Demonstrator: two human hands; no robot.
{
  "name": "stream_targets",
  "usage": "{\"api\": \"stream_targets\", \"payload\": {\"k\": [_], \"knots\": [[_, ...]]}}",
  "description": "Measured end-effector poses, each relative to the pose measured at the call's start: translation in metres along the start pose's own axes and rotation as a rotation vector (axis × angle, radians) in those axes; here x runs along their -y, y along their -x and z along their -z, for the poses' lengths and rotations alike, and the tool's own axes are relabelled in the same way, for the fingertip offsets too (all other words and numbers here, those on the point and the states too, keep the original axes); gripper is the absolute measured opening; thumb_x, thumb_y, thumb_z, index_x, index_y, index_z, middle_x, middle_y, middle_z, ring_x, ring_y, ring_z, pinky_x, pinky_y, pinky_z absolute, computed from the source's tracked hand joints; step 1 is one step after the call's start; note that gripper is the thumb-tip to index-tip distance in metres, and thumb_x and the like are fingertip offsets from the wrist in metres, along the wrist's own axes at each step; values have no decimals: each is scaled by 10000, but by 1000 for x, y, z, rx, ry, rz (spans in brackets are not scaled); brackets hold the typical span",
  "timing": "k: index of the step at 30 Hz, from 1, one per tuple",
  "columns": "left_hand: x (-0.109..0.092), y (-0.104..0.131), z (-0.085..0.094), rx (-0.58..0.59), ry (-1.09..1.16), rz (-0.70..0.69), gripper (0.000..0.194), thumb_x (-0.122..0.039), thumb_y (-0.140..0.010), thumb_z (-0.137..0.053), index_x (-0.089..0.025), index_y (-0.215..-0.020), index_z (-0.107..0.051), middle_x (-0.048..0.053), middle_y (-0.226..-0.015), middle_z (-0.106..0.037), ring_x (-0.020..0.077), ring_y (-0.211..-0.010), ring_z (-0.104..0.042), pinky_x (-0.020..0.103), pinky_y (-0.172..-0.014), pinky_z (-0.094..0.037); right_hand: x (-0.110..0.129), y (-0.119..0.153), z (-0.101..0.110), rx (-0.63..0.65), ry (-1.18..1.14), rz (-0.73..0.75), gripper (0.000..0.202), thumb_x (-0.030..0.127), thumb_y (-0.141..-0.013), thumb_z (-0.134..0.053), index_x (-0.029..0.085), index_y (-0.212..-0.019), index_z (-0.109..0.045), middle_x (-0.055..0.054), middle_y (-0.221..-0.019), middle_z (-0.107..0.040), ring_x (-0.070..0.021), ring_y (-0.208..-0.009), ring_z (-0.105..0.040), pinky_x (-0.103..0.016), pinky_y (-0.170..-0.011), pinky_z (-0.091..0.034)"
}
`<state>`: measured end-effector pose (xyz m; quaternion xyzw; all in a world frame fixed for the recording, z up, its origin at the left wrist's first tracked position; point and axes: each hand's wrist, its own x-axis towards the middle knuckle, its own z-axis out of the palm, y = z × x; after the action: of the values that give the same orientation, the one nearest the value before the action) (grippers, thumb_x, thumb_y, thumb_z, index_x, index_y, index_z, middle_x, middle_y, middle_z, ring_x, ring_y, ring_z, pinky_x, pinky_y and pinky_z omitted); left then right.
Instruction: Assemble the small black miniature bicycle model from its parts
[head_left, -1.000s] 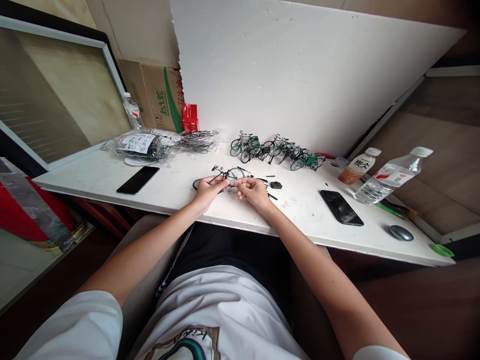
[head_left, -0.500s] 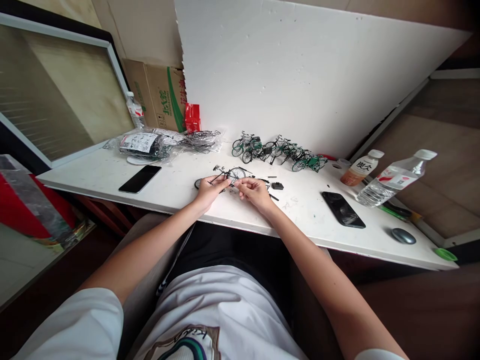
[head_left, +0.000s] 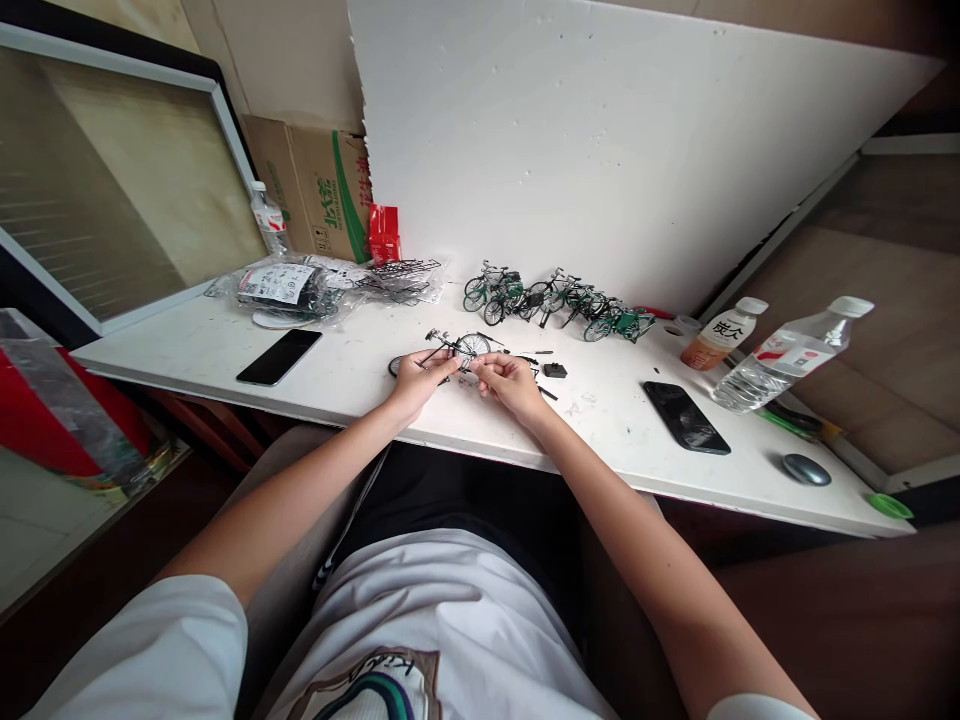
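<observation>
Hardly anything is moving since the earlier frame. Above the white table (head_left: 360,385), the left hand (head_left: 415,383) is gripping the small model bicycle (head_left: 473,346) between thumb and curled fingers. The right hand's (head_left: 508,386) fingers are bunching beside it; whether they are pinching a part cannot be told. It is probably feeling light, stiff and fragile, needing a central hold.

A small black model bicycle (head_left: 451,348) is tilted in the near middle of the scene. Its frame is thin; a spoked wheel (head_left: 474,346) shows at its right, another dark wheel (head_left: 394,367) at its left, slightly nearer. Its lower middle is hidden.
</observation>
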<state>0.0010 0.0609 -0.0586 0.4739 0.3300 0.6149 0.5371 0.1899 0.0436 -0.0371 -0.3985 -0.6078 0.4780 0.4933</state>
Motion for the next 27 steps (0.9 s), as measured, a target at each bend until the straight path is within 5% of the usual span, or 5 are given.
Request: {"api": "stream_targets", "payload": {"k": [27], "knots": [[6, -3, 4, 40, -1, 21, 447, -445, -627, -1025, -150, -893, -820, 104, -981, -810, 218, -882, -734, 392, -902, -596, -6, -1, 0, -58, 66, 63, 536, 706, -758, -858, 189, -873, -777, 3, -591, -658, -137, -516, -560, -295, -569, -493]]}}
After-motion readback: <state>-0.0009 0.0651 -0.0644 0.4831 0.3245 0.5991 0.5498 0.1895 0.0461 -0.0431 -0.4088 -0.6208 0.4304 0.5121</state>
